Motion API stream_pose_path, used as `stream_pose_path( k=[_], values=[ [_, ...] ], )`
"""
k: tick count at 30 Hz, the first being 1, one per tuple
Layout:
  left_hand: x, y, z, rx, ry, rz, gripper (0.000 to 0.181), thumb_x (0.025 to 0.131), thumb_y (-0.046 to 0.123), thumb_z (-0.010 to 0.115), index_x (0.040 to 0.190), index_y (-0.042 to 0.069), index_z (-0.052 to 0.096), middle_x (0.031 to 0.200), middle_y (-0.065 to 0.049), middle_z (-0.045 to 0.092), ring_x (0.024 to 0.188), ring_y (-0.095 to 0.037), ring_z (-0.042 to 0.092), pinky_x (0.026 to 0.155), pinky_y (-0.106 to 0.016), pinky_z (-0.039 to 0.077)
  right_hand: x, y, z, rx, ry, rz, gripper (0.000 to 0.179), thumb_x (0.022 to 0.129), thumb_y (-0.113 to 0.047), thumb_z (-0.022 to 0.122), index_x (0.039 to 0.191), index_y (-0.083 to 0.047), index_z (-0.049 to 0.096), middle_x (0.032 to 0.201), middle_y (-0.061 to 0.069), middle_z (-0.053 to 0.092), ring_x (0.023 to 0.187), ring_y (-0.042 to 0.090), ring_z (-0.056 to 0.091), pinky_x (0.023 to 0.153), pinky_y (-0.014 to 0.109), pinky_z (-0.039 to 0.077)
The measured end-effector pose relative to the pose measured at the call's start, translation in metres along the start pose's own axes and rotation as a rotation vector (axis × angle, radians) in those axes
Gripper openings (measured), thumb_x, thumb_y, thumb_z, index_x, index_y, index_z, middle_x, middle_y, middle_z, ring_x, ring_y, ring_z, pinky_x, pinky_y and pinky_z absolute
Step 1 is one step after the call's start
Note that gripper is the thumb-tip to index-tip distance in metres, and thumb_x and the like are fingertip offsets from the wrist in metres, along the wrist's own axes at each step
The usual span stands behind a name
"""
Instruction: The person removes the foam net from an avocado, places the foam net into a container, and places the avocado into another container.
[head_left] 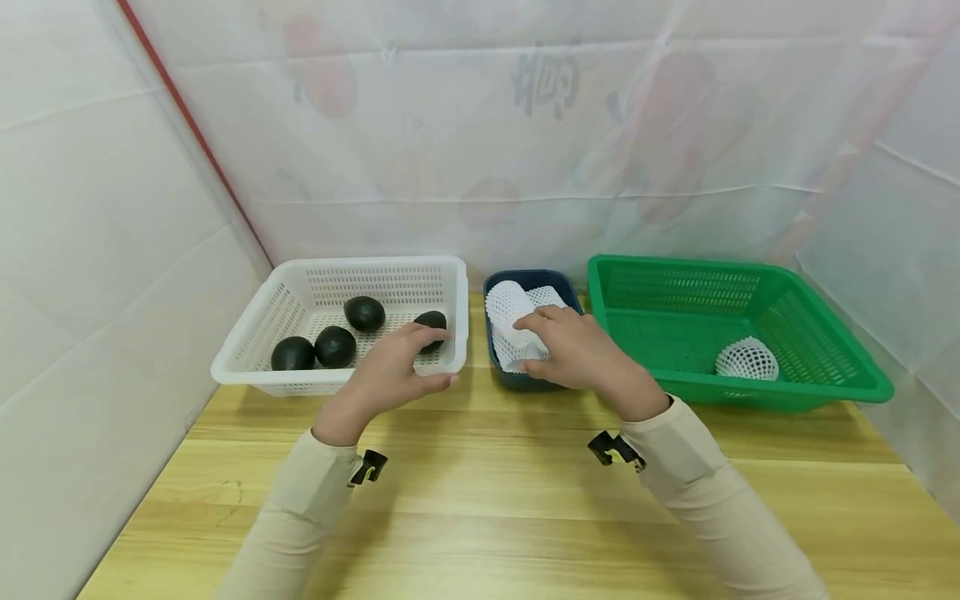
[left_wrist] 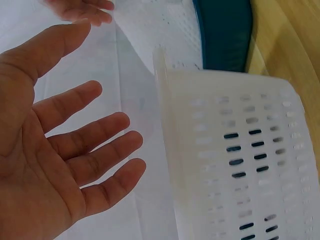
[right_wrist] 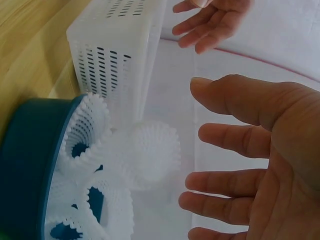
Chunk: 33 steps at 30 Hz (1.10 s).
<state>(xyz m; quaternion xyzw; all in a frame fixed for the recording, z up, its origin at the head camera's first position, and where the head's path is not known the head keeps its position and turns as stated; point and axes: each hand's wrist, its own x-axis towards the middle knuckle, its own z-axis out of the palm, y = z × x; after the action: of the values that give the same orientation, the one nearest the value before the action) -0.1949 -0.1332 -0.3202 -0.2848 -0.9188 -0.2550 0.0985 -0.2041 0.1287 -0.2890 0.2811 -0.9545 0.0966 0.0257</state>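
My left hand (head_left: 393, 371) hovers over the front right part of the white basket (head_left: 247, 333), fingers spread and holding nothing. Just beyond its fingertips lies a dark avocado (head_left: 431, 319); several more avocados (head_left: 335, 347) sit to the left in that basket. Above the dark blue bin (head_left: 517, 382) my right hand (head_left: 581, 350) is held with relaxed, parted fingers and nothing in it. White foam net sleeves (head_left: 510, 312) fill this bin, and the right wrist view shows their open ends (right_wrist: 85, 125) apart from the fingers.
To the right stands a green basket (head_left: 675, 325) with a rounded white foam net (head_left: 747, 360) inside; whether it covers anything is hard to tell. All three containers stand at the back of a wooden table (head_left: 480, 500), against a white sheet (head_left: 420, 150).
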Motion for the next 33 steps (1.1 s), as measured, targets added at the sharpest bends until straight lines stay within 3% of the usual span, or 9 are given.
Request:
stream_pose_path(
  k=[8,16,28,33],
  values=[
    [0.005,0.014,0.009,-0.019,-0.024,0.018,0.052,0.077,0.033,0.075,0.121,0.01,0.06,0.113,-0.007,0.057,0.09,-0.022,0.056,0.078,-0.037,0.046,-0.013,0.016,-0.006,0.036,-0.005,0.041,0.051,0.083,-0.028,0.071,0.128,-0.009,0.055,0.128,0.014,0.05,0.114,0.037,0.045,0.084,0.057,0.038],
    [0.007,0.024,0.021,0.019,-0.052,0.041,0.054,0.078,0.036,0.074,0.123,0.011,0.059,0.116,-0.006,0.057,0.099,-0.022,0.055,0.081,-0.038,0.047,-0.023,0.031,-0.007,0.07,-0.013,0.092,0.052,0.084,-0.026,0.07,0.13,-0.007,0.053,0.133,0.019,0.045,0.121,0.042,0.038,0.088,0.063,0.032],
    [0.012,0.035,0.033,0.113,-0.076,0.146,0.051,0.076,0.039,0.074,0.119,0.013,0.063,0.115,-0.004,0.059,0.1,-0.023,0.056,0.08,-0.038,0.047,-0.033,0.059,-0.01,0.164,-0.04,0.133,0.052,0.087,-0.023,0.067,0.131,0.0,0.05,0.134,0.026,0.04,0.121,0.042,0.038,0.089,0.057,0.037],
    [0.015,0.038,0.037,0.133,-0.096,0.194,0.05,0.077,0.036,0.074,0.119,0.012,0.063,0.109,-0.004,0.06,0.094,-0.021,0.057,0.08,-0.035,0.046,-0.037,0.069,-0.012,0.131,-0.071,0.129,0.053,0.087,-0.023,0.067,0.13,0.002,0.05,0.131,0.028,0.043,0.121,0.045,0.036,0.091,0.058,0.035]
  ],
)
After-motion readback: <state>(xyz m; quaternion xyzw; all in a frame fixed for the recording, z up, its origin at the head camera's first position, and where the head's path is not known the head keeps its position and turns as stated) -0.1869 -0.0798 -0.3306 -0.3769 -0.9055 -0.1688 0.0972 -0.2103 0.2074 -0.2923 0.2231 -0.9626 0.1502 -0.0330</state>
